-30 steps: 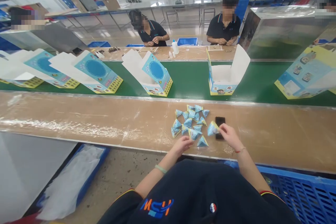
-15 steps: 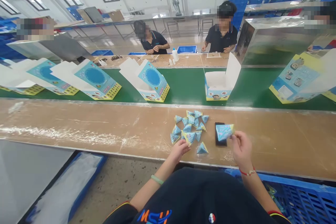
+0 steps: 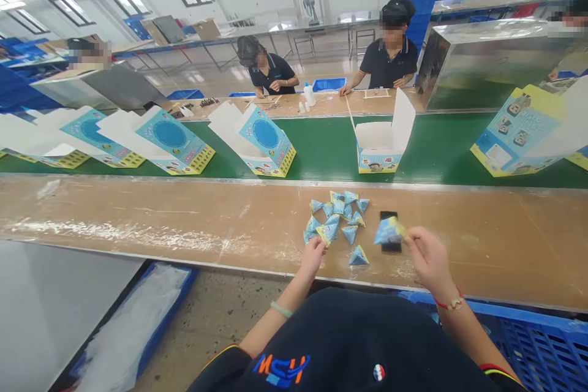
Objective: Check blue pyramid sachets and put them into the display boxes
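Observation:
My left hand (image 3: pixel 313 255) pinches the yellow edge of a blue-and-yellow pyramid-shaped packet (image 3: pixel 329 231) at the near side of a loose cluster of similar packets (image 3: pixel 339 206). Another pyramid packet (image 3: pixel 388 231), slightly blurred, hangs by its yellow end from the fingers of my right hand (image 3: pixel 426 251). It is above a dark phone-like slab (image 3: pixel 391 246) lying on the wooden table and partly covers it. One single packet (image 3: pixel 358 255) sits apart between my two hands, close to the table's front edge.
Beyond the table (image 3: pixel 138 208), a green belt (image 3: pixel 321 147) carries open printed cartons, one carton (image 3: pixel 379 159) almost straight ahead. Across it, co-workers (image 3: pixel 388 61) sit at a bench with a white bottle (image 3: pixel 309 95). A blue crate (image 3: pixel 542 343) stands low at my right.
My right hand has shifted slightly right, and its packet has tilted. My left hand still grips a packet, now lifted a little. The view has shifted slightly.

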{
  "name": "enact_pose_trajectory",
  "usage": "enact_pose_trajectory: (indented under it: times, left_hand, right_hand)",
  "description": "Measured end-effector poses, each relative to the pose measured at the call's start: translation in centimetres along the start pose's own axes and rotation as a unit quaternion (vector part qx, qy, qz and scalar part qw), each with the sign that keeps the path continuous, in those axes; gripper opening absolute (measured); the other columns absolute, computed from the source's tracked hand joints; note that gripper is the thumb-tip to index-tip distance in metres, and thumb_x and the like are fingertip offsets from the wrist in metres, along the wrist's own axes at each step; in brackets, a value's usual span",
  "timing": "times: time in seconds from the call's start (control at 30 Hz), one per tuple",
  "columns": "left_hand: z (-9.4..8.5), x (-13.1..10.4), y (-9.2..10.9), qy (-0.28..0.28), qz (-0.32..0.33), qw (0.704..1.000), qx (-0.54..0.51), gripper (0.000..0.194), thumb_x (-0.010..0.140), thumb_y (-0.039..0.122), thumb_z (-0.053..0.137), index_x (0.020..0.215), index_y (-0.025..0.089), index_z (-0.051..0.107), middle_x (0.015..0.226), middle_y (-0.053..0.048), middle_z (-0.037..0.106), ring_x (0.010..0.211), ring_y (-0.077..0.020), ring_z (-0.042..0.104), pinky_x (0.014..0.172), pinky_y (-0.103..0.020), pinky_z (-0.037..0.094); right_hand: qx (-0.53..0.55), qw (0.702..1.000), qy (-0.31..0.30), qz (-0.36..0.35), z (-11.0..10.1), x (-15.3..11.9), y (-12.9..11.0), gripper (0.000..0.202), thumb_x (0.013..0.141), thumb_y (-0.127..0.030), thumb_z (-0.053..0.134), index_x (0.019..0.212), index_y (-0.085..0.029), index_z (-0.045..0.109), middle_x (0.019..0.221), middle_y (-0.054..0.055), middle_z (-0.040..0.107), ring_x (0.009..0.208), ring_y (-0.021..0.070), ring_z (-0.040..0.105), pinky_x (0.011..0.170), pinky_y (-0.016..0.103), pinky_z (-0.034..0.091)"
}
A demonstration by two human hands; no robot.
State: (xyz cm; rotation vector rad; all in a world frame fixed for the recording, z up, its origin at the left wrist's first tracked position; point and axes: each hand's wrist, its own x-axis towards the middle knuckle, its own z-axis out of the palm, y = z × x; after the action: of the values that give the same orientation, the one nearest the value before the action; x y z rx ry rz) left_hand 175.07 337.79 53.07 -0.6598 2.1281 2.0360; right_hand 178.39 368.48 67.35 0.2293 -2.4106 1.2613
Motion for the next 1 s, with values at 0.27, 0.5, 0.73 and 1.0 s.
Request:
enact_pose_trajectory:
  times: [0.27, 0.5, 0.73, 1.0]
  left_hand:
    - [-2.4, 3.7, 3.4, 0.145, 0.096, 0.984, 0.035, 0.03, 0.077, 0.048, 0.047, 0.062, 0.025, 0.036, 0.054, 0.006, 0.041, 0.053, -0.0125, 0.046, 0.057, -0.025, 0.04]
    - [-2.5, 2.5, 4.0, 0.15, 0.166, 0.967, 0.12, 0.022, 0.08, 0.036, 0.051, 0.062, 0.025, 0.042, 0.055, 0.003, 0.048, 0.056, -0.0161, 0.046, 0.058, -0.027, 0.037]
    - [-2.3, 3.1, 5.7, 0.11, 0.223, 0.953, 0.173, 0.025, 0.078, 0.029, 0.057, 0.058, 0.025, 0.042, 0.054, 0.004, 0.045, 0.054, -0.0154, 0.042, 0.057, -0.027, 0.031]
    - [1.1, 1.7, 4.6, 0.139, 0.228, 0.941, 0.21, 0.024, 0.083, 0.027, 0.052, 0.061, 0.025, 0.043, 0.057, 0.003, 0.046, 0.059, -0.0157, 0.046, 0.062, -0.028, 0.035]
  right_hand:
    - [0.032, 0.999, -0.014, 0.034, 0.9, -0.3, 1.8, 0.025, 0.096, -0.038, 0.049, 0.078, -0.022, 0.058, 0.07, 0.002, 0.061, 0.065, 0.0179, 0.057, 0.062, 0.028, 0.044]
    - [0.04, 0.991, 0.042, 0.122, 2.6, -1.4, 6.0, 0.033, 0.093, -0.05, 0.05, 0.078, -0.021, 0.057, 0.07, 0.003, 0.061, 0.065, 0.0194, 0.056, 0.062, 0.03, 0.044]
    - [0.051, 0.981, 0.027, 0.187, 4.4, -1.7, 10.2, 0.047, 0.087, -0.065, 0.047, 0.074, -0.021, 0.055, 0.065, 0.002, 0.058, 0.061, 0.0198, 0.054, 0.06, 0.031, 0.042]
    - [0.086, 0.965, 0.073, 0.238, 2.7, -1.2, 14.1, 0.053, 0.078, -0.073, 0.057, 0.08, -0.02, 0.058, 0.07, 0.003, 0.062, 0.066, 0.0219, 0.058, 0.064, 0.033, 0.045]
